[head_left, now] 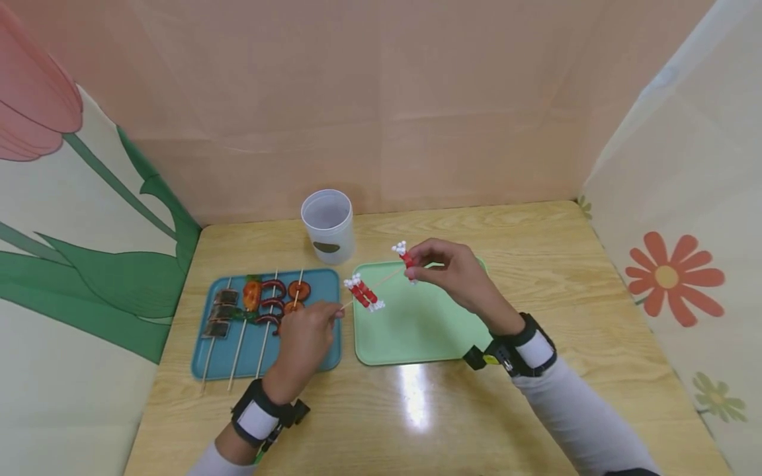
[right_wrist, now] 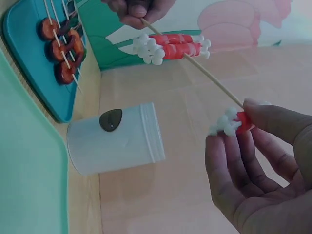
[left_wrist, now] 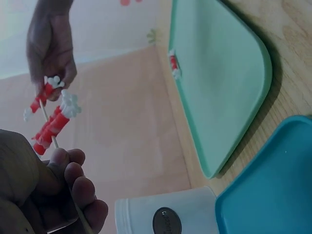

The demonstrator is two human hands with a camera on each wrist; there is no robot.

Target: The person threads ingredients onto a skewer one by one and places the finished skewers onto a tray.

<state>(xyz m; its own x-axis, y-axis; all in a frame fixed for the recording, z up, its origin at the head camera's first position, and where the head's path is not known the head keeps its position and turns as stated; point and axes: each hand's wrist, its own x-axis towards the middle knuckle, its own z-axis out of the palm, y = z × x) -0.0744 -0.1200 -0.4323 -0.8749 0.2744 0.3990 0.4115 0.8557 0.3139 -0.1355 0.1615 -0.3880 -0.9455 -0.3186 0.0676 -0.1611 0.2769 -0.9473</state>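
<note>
My left hand [head_left: 306, 337] grips a thin wooden skewer [right_wrist: 212, 78] near its lower end, above the blue tray's right side. Two red food pieces [head_left: 364, 292] with white knobbly ends sit side by side on the skewer, not far from those fingers. At the skewer's other end, my right hand [head_left: 449, 268] pinches a third piece [right_wrist: 243, 122] of the same kind between thumb and fingers. The skewer's tip meets that piece by the thumb. Another such piece [left_wrist: 174, 64] lies at the edge of the green tray [head_left: 417, 330], seen in the left wrist view.
The blue tray [head_left: 326, 360] at left carries several loaded skewers, including dark square pieces [head_left: 221, 312], curled tentacle-like pieces [head_left: 270, 303] and round orange-brown slices [head_left: 299, 289]. Behind the trays stands a white plastic tub [head_left: 333, 231] with a dark oval label. Cloth screens surround the wooden table [head_left: 536, 244].
</note>
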